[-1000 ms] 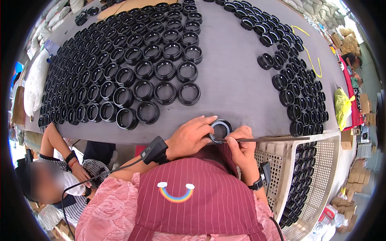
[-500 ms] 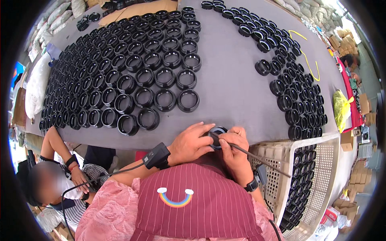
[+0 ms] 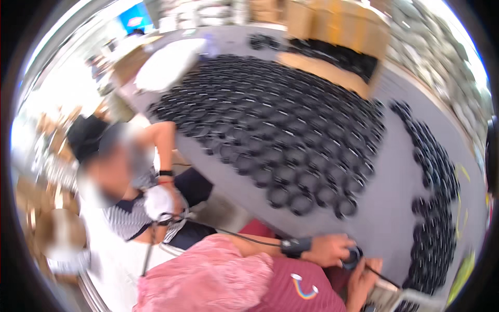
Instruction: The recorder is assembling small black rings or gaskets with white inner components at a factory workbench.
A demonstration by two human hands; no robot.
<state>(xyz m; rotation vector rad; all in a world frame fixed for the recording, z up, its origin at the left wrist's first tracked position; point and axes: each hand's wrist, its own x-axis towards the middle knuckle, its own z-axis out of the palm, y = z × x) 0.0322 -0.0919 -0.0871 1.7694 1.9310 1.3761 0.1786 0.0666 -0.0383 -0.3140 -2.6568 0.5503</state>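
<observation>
My left hand (image 3: 330, 250) is closed round a black ring (image 3: 354, 257), with its fingers on the near side and top of it. Close beside it, my right hand (image 3: 364, 276) pinches a long thin dark rod-like tool (image 3: 383, 277). One end of the tool reaches toward the ring and the other sticks out to the right. Motion blur hides the tool's tip and whether it touches the ring. Both hands are in front of my apron, at the table's near edge.
Rows of black rings (image 3: 291, 119) cover the grey table (image 3: 387, 223); a second band of rings (image 3: 434, 229) lies to the right. An open cardboard box (image 3: 332, 26) stands at the back. A co-worker (image 3: 140, 182) sits at left. A pale crate (image 3: 416, 297) is at lower right.
My view has swung to the left, so the table, co-worker and hands appear shifted right. Both hands still hold the ring and the tool close together. The cardboard box is now in view.
</observation>
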